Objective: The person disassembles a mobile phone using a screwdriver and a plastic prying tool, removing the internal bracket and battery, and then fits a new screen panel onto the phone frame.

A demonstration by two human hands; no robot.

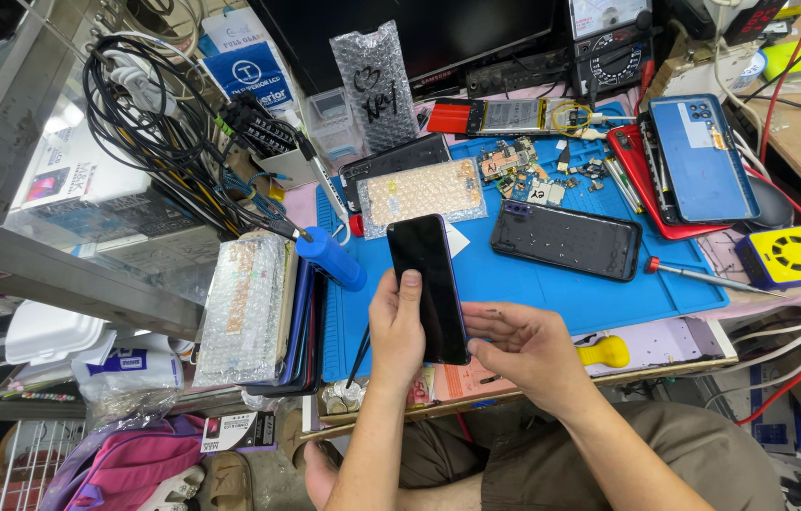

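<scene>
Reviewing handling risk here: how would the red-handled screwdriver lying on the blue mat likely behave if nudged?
The red-handled screwdriver has a round, thin shaft, so it would probably roll. It looks stiff and light. Lying near the edge of the blue mat, it could roll off it.

Phone [429,284] between hands — above mat [533,284]

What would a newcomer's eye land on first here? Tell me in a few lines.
First, the black phone at centre, gripped by the left hand with the right hand touching its lower edge. Behind it lies the bright blue work mat, carrying a dark phone back and loose circuit parts. At left a tangle of black cables spills over a metal shelf, and a yellow box with a round grille sits at right.
</scene>
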